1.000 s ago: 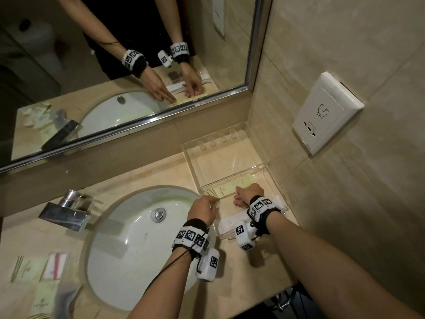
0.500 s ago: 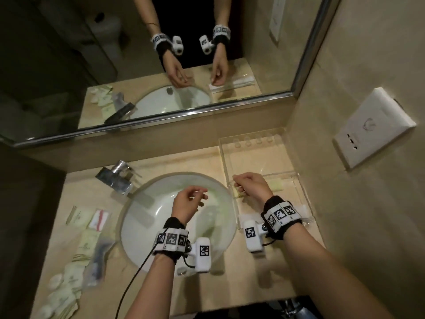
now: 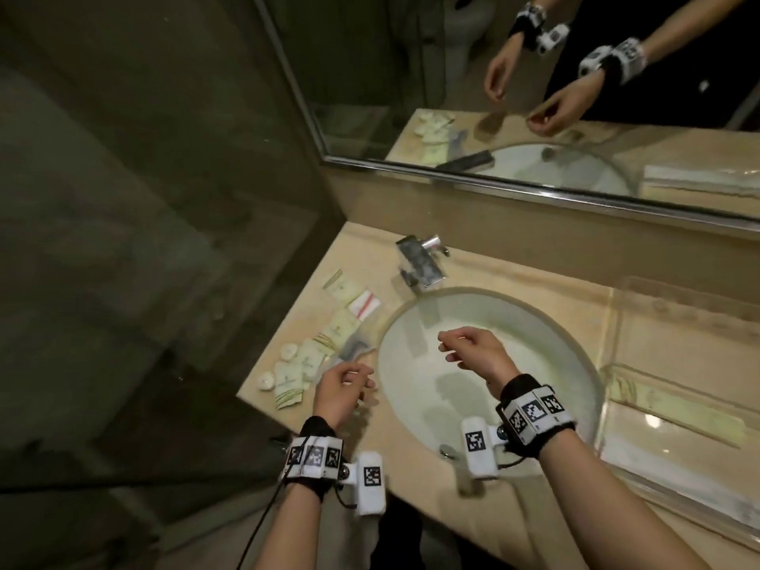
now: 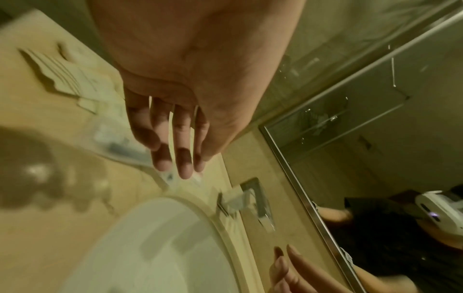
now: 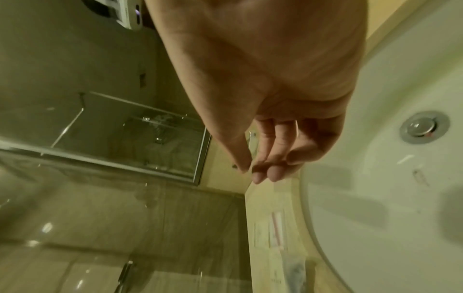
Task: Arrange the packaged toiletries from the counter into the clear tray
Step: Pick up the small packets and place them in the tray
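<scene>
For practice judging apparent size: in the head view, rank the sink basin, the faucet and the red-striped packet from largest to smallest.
1. Sink basin
2. Faucet
3. Red-striped packet

All three sit at a similar depth, so the order looks reliable.

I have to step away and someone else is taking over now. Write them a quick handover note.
Left hand: relaxed, holding nothing, above the counter edge beside the loose packets.
Right hand: loosely curled, holding nothing, over the white oval sink.
Done: a long pale-green packet and a long white packet lie in the clear plastic tray, right of the sink.
Left: the cluster of small cream and white packets on the beige counter, left of the sink, must go into the tray.
</scene>
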### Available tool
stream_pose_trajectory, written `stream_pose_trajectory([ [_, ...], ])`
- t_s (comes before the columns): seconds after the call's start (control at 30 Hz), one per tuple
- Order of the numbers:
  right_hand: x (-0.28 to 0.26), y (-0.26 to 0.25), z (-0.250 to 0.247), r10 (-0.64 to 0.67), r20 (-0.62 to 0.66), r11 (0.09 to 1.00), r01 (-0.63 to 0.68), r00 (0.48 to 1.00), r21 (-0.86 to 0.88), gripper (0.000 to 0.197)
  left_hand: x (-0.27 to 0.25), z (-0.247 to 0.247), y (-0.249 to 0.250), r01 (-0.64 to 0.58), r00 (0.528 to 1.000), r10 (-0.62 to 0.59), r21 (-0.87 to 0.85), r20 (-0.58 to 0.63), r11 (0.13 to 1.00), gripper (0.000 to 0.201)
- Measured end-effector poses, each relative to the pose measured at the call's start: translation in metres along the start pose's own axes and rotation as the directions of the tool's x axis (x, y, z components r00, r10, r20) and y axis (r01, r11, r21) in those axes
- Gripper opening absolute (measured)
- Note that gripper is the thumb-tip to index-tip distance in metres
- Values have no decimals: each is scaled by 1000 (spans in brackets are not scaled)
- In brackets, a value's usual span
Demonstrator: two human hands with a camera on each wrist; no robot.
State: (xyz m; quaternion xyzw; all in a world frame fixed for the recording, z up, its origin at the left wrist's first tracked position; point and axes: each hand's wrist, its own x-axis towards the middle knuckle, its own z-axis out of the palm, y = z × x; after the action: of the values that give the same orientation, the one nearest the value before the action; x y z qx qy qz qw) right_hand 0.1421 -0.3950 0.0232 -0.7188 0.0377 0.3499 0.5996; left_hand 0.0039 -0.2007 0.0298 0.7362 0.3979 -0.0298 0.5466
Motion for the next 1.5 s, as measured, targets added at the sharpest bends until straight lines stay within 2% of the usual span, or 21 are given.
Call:
stream_pose_trajectory([
  [0.13,15,-1,53,25,76,998,-20,997,-65,21,19,-47,-29,75,994,-80,-73,-70,995,11],
  [0.3,38,-3,116,47,63,991,-39,997,-128,22,54,-99,-56,127,986,-135,-83,-99,988,6],
  [0.37,47,-3,140,56,54,985,-46,997,-167,21,70,-115,-69,136,984,-138,-32,-116,990,3],
  [0.5,71,2,181,44,9,962,-40,999,-271,12,92,-138,-89,158,977,-137,124,-162,980,11],
  [0.57,81,3,196,7,-15,939,-12,1000,-344,19,100,-143,-97,168,974,-134,186,-180,968,17],
  [0.67,95,-2,216,-85,-40,866,54,996,-498,36,106,-143,-110,221,966,-169,289,-196,931,29],
  [0.8,116,-5,236,-105,-122,714,-11,987,-700,60,102,-135,-121,249,964,-172,452,-204,857,42],
  [0.9,126,-1,245,-80,-149,627,-67,986,-776,72,102,-132,-128,279,953,-187,457,-237,844,66],
  [1.0,132,4,251,-91,-173,556,-93,981,-826,80,102,-131,-131,292,945,-194,412,-263,863,78],
  [1.27,139,10,256,-115,-186,455,-115,976,-883,86,105,-135,-137,305,938,-242,255,-248,918,66],
  [1.43,139,8,259,-104,-185,452,-119,977,-884,92,103,-140,-135,300,943,-262,184,-206,936,36],
  [1.5,139,5,261,-115,-200,458,-127,973,-880,92,104,-142,-138,290,946,-257,160,-199,944,31],
])
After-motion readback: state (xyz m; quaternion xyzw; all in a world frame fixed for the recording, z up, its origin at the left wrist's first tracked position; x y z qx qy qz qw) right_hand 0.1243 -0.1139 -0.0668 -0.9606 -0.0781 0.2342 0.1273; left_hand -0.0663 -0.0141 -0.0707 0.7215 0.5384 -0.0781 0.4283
